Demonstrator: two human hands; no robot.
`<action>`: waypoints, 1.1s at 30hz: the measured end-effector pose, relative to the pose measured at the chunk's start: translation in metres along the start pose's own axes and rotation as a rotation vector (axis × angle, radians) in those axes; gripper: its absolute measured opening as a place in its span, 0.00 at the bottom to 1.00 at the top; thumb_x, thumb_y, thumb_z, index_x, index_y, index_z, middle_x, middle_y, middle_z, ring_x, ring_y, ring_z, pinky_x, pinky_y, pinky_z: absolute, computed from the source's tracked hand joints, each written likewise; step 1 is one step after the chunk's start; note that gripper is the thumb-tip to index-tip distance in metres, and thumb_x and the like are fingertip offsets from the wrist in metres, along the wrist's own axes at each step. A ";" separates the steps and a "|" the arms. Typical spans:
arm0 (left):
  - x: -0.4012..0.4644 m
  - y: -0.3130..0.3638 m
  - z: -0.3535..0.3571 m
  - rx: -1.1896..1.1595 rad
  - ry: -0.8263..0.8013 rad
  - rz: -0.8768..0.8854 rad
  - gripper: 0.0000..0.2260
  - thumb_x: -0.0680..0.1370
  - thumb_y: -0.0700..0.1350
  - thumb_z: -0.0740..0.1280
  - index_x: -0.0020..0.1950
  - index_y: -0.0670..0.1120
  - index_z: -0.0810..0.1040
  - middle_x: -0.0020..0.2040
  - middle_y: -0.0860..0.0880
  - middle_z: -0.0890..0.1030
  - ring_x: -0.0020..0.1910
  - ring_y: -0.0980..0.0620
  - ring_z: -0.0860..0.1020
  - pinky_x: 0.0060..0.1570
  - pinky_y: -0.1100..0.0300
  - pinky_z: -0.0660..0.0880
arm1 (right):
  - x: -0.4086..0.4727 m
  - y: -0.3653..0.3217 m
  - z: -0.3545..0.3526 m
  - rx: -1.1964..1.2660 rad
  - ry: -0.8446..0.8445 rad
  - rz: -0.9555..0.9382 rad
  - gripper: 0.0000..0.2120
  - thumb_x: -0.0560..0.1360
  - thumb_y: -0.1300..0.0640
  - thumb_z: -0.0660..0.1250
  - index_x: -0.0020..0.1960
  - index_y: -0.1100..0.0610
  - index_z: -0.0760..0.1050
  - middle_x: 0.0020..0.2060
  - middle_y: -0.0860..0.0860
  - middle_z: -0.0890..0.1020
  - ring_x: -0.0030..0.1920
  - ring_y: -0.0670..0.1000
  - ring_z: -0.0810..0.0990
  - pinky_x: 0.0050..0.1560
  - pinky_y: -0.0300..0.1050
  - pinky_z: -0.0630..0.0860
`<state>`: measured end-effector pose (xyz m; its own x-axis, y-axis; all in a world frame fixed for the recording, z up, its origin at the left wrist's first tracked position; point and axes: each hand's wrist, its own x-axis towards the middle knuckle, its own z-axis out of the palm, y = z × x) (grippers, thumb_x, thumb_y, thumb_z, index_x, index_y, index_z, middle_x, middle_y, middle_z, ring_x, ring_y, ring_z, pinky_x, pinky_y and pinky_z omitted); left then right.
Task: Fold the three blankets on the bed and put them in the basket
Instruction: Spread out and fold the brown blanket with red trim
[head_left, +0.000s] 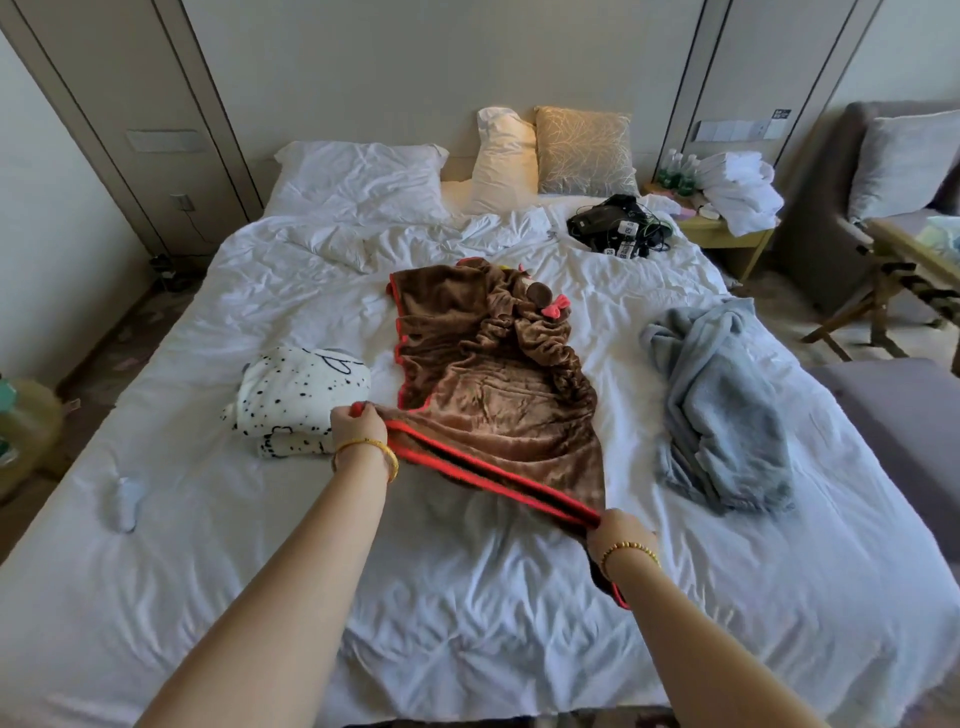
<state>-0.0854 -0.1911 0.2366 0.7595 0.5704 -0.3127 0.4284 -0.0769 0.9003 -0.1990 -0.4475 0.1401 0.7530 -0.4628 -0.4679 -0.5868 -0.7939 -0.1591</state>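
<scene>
A: What can't we make out?

B: No basket in our view. Both forearms run off the bottom edge. The brown blanket (488, 374) has a bunched far end at 12 o'clock, with a pink bow and a round brown piece half buried in the folds (a hood, maybe, we can't tell). The black cables and gear (618, 228) at 1 o'clock are a tangle, items unreadable.

A: Hands?

B: Left hand (357, 423) is curled around the near left corner of the brown blanket, fingertips hidden under the fabric. Right hand (615, 532) grips the near right corner, with a tail of red trim hanging under the wrist. The red-edged hem runs taut between them, lifted off the bed (467, 623).

A: The other two?

B: Spotted white blanket (298, 400) sits at 9 o'clock, just beside the left hand, its near part hidden behind that wrist. Grey blanket (719, 405) lies crumpled at 3 o'clock, well apart from the brown one.

A: Room?

B: We see bare white sheet from 5 to 7 o'clock, down to the near mattress edge. Bench (904, 431) crowds the right edge.
</scene>
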 end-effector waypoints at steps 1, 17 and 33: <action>-0.006 -0.016 -0.010 0.016 0.005 -0.005 0.13 0.80 0.40 0.57 0.61 0.35 0.72 0.60 0.38 0.76 0.59 0.41 0.75 0.59 0.53 0.69 | -0.012 0.006 0.007 0.045 0.011 0.024 0.13 0.77 0.53 0.57 0.57 0.56 0.73 0.51 0.54 0.80 0.52 0.56 0.79 0.54 0.47 0.72; -0.073 -0.131 -0.121 0.171 0.070 -0.101 0.12 0.80 0.37 0.55 0.63 0.36 0.66 0.61 0.33 0.73 0.59 0.36 0.73 0.58 0.47 0.70 | -0.111 0.097 -0.003 0.226 0.497 -0.104 0.15 0.76 0.65 0.56 0.60 0.57 0.73 0.50 0.59 0.77 0.50 0.61 0.76 0.42 0.48 0.71; -0.145 -0.349 -0.098 0.640 -0.122 -0.295 0.18 0.77 0.32 0.56 0.67 0.34 0.62 0.64 0.33 0.71 0.63 0.35 0.70 0.63 0.47 0.66 | -0.104 0.221 0.165 -0.567 0.098 -0.382 0.19 0.75 0.57 0.59 0.65 0.45 0.70 0.64 0.52 0.66 0.65 0.55 0.64 0.62 0.46 0.65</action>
<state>-0.3928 -0.1672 -0.0022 0.6009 0.5488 -0.5811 0.7993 -0.4199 0.4299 -0.4566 -0.5098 0.0098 0.9152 -0.1216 -0.3843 -0.0483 -0.9796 0.1949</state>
